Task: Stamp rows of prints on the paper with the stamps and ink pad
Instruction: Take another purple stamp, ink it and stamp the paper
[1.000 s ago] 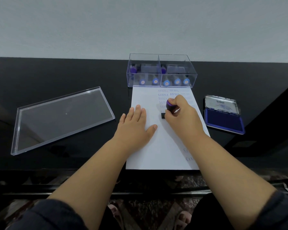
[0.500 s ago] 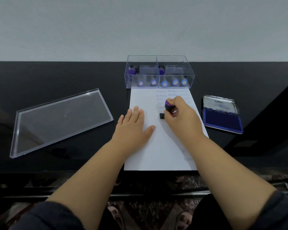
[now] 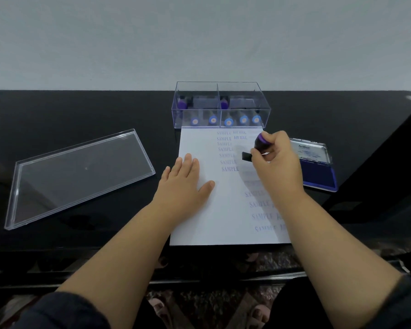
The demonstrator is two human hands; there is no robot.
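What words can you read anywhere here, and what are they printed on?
"SAMPLE": stamped in a column down the paper, and again in fainter rows near the right hand.
"AIR MAIL": stamped twice beside the top "SAMPLE" prints.
"Artline": on the open lid of the ink pad.
Smaller lines under "Artline": too small to read.
Marks on the stamps in the clear box: too blurred to read.

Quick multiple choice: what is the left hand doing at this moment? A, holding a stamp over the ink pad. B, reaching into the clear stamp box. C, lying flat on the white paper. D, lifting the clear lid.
C: the left hand lies flat with straight fingers on the paper, while the right hand grips the purple-topped stamp above the sheet.
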